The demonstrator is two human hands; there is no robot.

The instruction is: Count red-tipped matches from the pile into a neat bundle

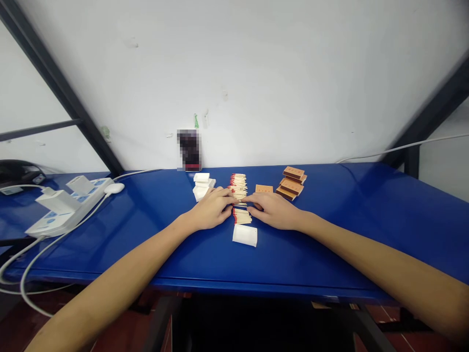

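Note:
A long row of wooden matches (240, 183) with red heads lies on the blue table, the heads toward the left. My left hand (213, 209) reaches in at the head side and my right hand (273, 210) at the plain ends. Both index fingers meet over the matches, with the thumbs lower at either side, so a small bunch sits between the fingertips. A narrow blue gap parts it from a nearer bunch of matches (243, 216). Closest to me is a white matchbox tray (245, 235); whether anything is in it I cannot tell.
Several white trays (202, 178) are piled behind my left hand. Brown matchbox sleeves (292, 187) are stacked at the right, with a single sleeve (264, 188) beside them. A power strip (69, 210) with white cables occupies the left. A blurred dark card (189, 150) leans on the wall.

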